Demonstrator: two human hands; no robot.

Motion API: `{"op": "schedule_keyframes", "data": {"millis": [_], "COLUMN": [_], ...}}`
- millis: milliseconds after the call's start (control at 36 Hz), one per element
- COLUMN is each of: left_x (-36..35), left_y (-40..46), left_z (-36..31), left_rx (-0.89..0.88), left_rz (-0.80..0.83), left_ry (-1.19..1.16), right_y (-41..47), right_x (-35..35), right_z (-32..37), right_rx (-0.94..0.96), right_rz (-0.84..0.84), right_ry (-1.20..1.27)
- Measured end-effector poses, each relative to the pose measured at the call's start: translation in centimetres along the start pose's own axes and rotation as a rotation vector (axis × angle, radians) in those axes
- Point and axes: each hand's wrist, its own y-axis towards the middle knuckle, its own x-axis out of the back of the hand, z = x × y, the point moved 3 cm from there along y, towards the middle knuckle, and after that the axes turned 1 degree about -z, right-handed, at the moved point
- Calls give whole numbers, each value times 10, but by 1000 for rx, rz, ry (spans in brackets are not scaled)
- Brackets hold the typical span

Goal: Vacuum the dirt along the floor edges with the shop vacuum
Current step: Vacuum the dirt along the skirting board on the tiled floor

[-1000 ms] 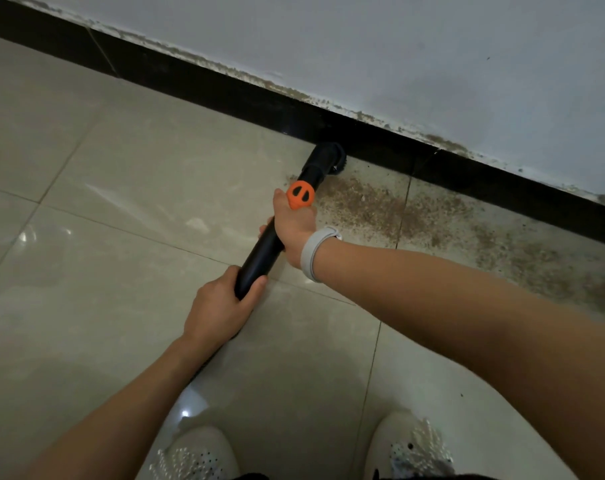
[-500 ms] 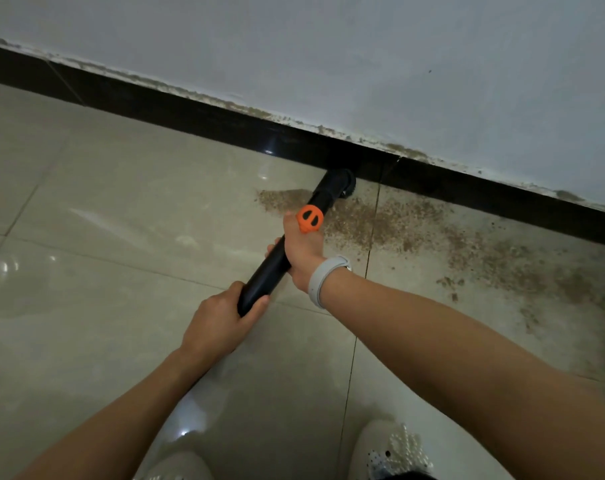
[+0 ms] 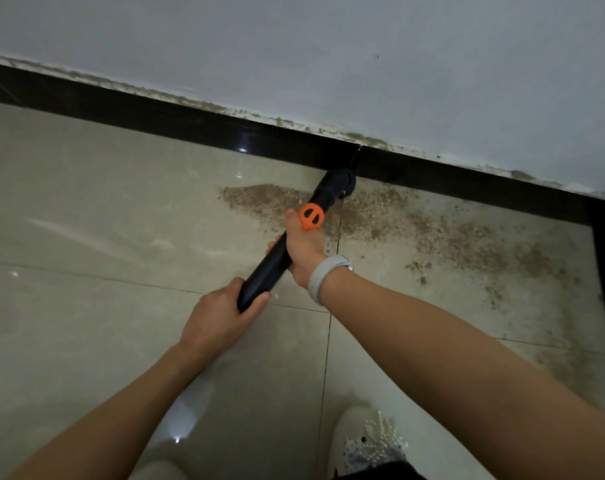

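**Nozzle at the wall edge, dirt to both sides**

To do this pass well, I judge the nozzle [image 3: 339,183] should stay flat on the floor [image 3: 86,220] and tight to the baseboard [image 3: 155,123], drawn slowly along the wall edge so the gritty dirt [image 3: 415,226] lifts rather than scatters. A brown patch lies left of the nozzle, and a wider band runs right along the edge toward the far-right corner, thinning out into the floor; overlapping strokes out from the baseboard would catch those stray specks.

The wand [image 3: 277,261] slants from lower left up to the wall. The left hand [image 3: 221,317] is clenched around its near end; the right hand [image 3: 303,252], with a pale wristband [image 3: 323,278], grips it farther up, just below an orange knob [image 3: 311,216]. The nozzle sits beyond the right hand, touching or almost touching the baseboard where a tile joint meets it. The vacuum body is not in view. White shoes [image 3: 367,441] show at the floor's near edge.
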Motion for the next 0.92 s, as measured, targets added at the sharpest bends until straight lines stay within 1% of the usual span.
{"op": "schedule_keyframes", "data": {"millis": [167,306,389,472,583,694,806,917], "left_x": [2,2,6,15,23,28,39,53], "left_y": [-5,-25,-30,-26,-22,-23,-25,-23], "left_z": [-3,11,19,24,28,29,30,28], "left_rx": [-16,-3,5,6,-12,-13,31,93], "left_rz": [-7,5,0,-17,-39,-102,-153,-227], "left_ry": [15,7,6,-19,-25,-11,61,45], "right_y": [-1,-7,-11,-11,-8,-12,-18,-25], "right_x": [5,3,0,-4,-9,-22,-44,-76], "right_z": [-1,-22,-28,-19,-1,7,7,-9], "right_rx": [-26,-70,-95,-104,-88,-42,-38,-44], "right_rz": [34,34,77,95,70,111,146,180], "right_ry": [23,21,36,93,190,165,93,-1]}}
